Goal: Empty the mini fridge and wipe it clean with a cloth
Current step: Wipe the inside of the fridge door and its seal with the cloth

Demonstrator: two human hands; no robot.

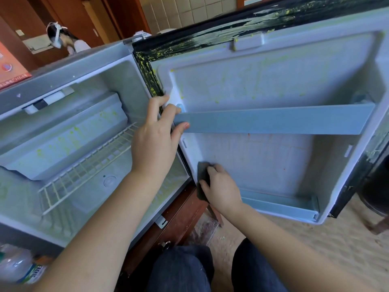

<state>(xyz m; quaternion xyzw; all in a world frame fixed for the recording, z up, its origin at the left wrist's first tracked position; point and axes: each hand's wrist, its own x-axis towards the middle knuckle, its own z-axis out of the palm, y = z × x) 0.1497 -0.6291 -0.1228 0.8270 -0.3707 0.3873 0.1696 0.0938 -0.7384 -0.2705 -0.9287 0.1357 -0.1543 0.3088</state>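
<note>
Bottle label print blurred; red box lettering unreadable.

Both forearms bare up to the frame edge. Nails on left hand and right hand cut short. Dark blue denim trousers cover both knees.

One mini fridge, one cloth, one wire rack, two hands

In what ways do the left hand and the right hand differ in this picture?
The left hand is higher, gripping the door edge beside the upper shelf bar; the right hand is lower. The left hand holds no cloth; the right hand holds a grey cloth against the door's inner panel. Both touch the open door.
</note>
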